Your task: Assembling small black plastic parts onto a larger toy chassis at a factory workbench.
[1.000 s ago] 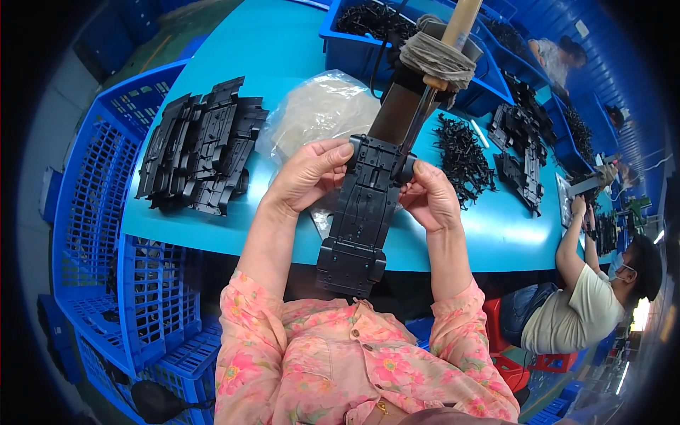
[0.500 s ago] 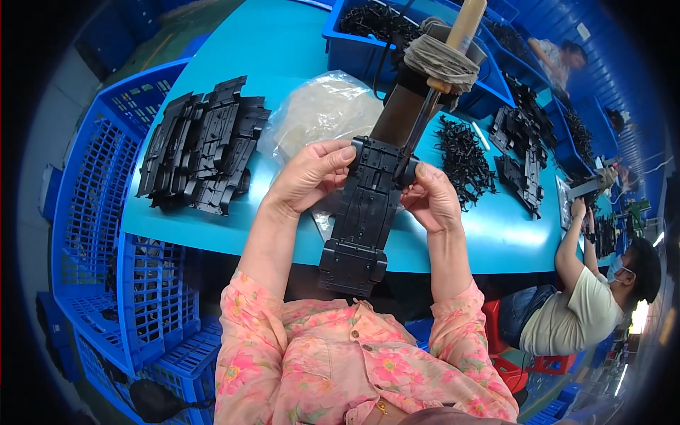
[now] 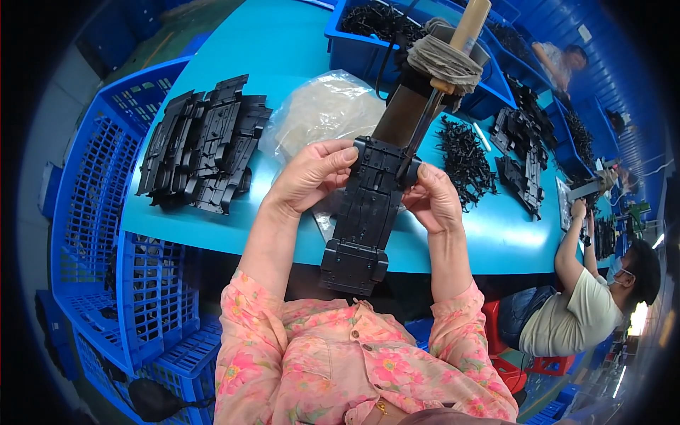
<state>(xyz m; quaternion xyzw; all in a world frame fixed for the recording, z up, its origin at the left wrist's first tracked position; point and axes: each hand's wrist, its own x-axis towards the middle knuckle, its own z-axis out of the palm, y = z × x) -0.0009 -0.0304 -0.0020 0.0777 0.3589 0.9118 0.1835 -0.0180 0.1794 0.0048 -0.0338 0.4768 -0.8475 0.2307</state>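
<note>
A long black moulded plastic part (image 3: 366, 212) is held between my two hands, its lower end hanging past the table's front edge. My left hand (image 3: 315, 173) pinches the upper left corner, thumb on top. My right hand (image 3: 433, 198) closes on the upper right side, by a rounded tab. The part's upper end meets a dark upright fixture (image 3: 405, 110), which has a cloth-wrapped top (image 3: 445, 65) and a pale wooden handle (image 3: 471, 25). The fixture hides where the two touch.
Stacked black parts (image 3: 205, 145) lie left on the turquoise table (image 3: 205, 230). Behind my hands is a clear plastic bag (image 3: 329, 113). Small black pieces (image 3: 464, 159) are heaped right, near a blue bin (image 3: 354, 49). Blue crates (image 3: 156, 297) stand lower left; a co-worker (image 3: 577, 304) sits at right.
Almost nothing differs. My hands and the black part stay in the same place at the fixture, with only a very slight shift of the whole view.
</note>
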